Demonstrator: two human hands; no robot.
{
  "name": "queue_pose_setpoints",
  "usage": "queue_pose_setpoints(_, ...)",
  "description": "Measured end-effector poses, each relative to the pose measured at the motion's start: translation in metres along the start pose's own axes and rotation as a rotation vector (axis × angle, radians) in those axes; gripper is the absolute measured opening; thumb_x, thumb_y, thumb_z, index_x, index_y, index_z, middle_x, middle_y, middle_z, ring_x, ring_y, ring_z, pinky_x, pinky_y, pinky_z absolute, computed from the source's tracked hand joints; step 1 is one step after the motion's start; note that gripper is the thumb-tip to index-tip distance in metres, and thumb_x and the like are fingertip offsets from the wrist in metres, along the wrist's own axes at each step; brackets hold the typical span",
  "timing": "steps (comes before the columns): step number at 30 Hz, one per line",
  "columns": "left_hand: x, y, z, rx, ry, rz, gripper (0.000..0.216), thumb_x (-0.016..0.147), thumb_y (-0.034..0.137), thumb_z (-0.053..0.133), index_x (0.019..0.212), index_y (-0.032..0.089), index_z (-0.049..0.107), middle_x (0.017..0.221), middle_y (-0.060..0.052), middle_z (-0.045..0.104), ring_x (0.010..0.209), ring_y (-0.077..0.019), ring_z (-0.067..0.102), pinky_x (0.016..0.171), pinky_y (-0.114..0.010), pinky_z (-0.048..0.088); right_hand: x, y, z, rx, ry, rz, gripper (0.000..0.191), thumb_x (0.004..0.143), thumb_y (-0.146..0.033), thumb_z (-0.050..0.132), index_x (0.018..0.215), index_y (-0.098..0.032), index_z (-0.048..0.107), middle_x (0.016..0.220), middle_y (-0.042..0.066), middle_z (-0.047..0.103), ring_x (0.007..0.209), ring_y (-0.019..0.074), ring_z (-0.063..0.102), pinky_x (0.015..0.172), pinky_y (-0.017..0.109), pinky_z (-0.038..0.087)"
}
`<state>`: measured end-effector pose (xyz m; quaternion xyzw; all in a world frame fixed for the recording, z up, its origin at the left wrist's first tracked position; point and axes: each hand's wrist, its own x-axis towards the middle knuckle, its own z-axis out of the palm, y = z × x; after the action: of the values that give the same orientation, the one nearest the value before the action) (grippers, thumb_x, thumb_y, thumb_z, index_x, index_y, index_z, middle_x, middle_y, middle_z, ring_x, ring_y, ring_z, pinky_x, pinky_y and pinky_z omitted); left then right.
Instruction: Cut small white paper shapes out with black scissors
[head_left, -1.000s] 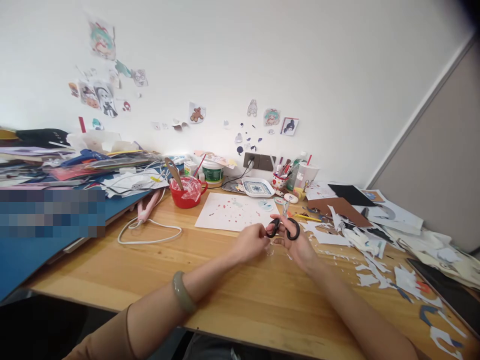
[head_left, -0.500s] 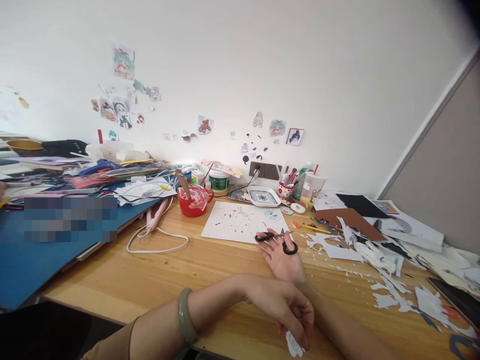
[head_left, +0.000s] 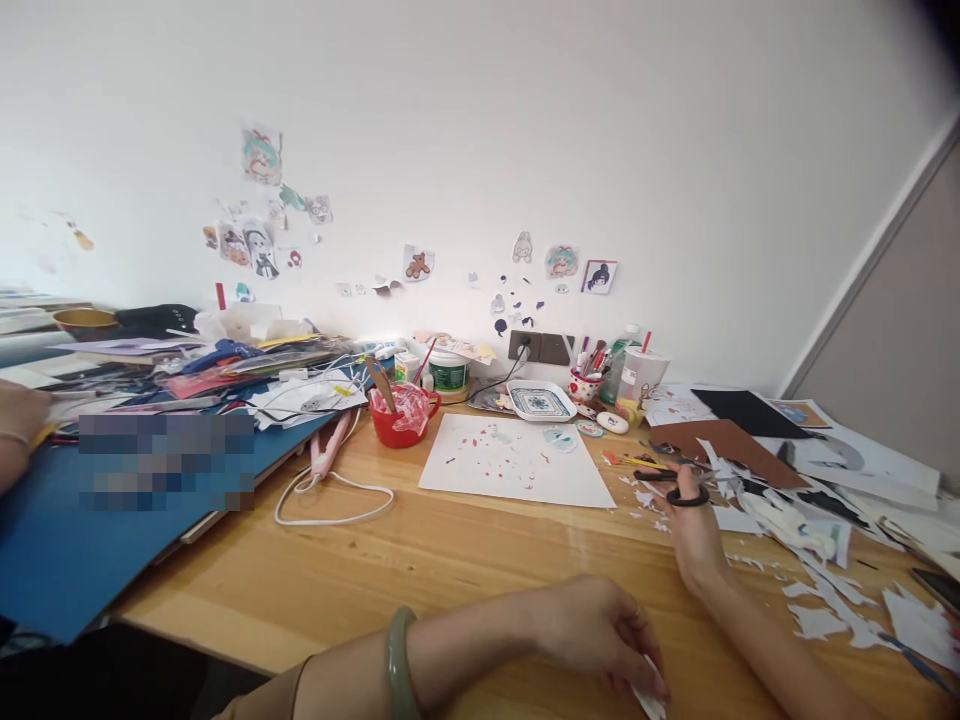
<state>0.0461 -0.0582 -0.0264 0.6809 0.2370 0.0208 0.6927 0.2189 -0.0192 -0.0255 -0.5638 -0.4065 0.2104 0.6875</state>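
My left hand (head_left: 600, 635), with a green bangle (head_left: 401, 665) at its wrist, is low over the near part of the wooden table. Its bent fingers pinch a small white paper piece (head_left: 649, 690), partly hidden by the hand. To the right and farther out, my right hand (head_left: 696, 535) has black-handled scissors (head_left: 686, 497) looped on its fingers, beside the paper scraps. A white sheet (head_left: 517, 478) with small coloured cut-outs lies to the left of that hand.
A red cup (head_left: 401, 425), a patterned square dish (head_left: 541, 400) and a brush holder (head_left: 585, 385) stand along the wall. Torn white scraps (head_left: 821, 610) cover the right side. A pink tool (head_left: 326, 448) with a white cord lies left. Another person's hand (head_left: 22, 430) is at the left edge.
My right hand has swung right with the scissors, from over the white sheet to near the scraps. My left hand, with the paper piece, has shifted slightly right. The view has turned slightly left.
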Motion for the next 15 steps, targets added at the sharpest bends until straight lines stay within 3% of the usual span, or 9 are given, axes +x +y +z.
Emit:
queue_pose_setpoints(3,0.000,0.003,-0.003,-0.095,0.120,0.071,0.013,0.053,0.020,0.063,0.064,0.014,0.060,0.059,0.003,0.055,0.055,-0.0086,0.050,0.054,-0.021,0.039,-0.003,-0.015,0.002,0.037,-0.001,-0.030,0.041,0.072,-0.052,0.046,0.096,-0.019,0.051,0.090,0.006,0.063,0.088,0.0199,0.056,0.071,0.032,0.044)
queue_pose_setpoints(7,-0.003,0.012,-0.012,-0.164,0.348,0.148,0.025,0.048,0.030,0.069,0.066,0.012,0.063,0.055,0.002,0.055,0.049,-0.0057,0.043,0.045,-0.018,0.031,-0.010,-0.040,-0.002,0.132,-0.099,-0.059,0.039,0.070,-0.040,0.056,0.102,-0.020,0.048,0.090,0.005,0.061,0.088,0.0191,0.055,0.072,0.031,0.043)
queue_pose_setpoints(10,-0.007,0.018,-0.020,-0.305,0.494,0.163,0.029,0.048,0.034,0.070,0.067,0.013,0.064,0.053,0.003,0.054,0.042,-0.0028,0.036,0.041,-0.016,0.027,-0.008,-0.049,-0.010,0.193,-0.066,-0.065,0.038,0.066,-0.031,0.063,0.099,-0.020,0.050,0.083,0.003,0.060,0.080,0.0163,0.056,0.067,0.027,0.042)
queue_pose_setpoints(13,-0.010,0.022,-0.027,-0.464,0.556,0.189,0.030,0.047,0.032,0.072,0.069,0.012,0.063,0.058,0.000,0.058,0.046,-0.0037,0.043,0.049,-0.018,0.036,-0.009,-0.051,-0.011,0.159,-0.106,-0.049,0.031,0.064,-0.029,0.064,0.091,-0.018,0.054,0.067,-0.001,0.057,0.064,0.0124,0.054,0.057,0.023,0.041)
queue_pose_setpoints(15,-0.011,0.023,-0.030,-0.563,0.596,0.224,0.032,0.045,0.028,0.074,0.069,0.011,0.062,0.062,-0.002,0.060,0.053,-0.0064,0.050,0.057,-0.020,0.041,-0.015,-0.050,-0.006,0.084,-0.253,-0.022,0.029,0.064,-0.028,0.065,0.089,-0.018,0.054,0.060,-0.003,0.054,0.055,0.0107,0.051,0.051,0.021,0.039)
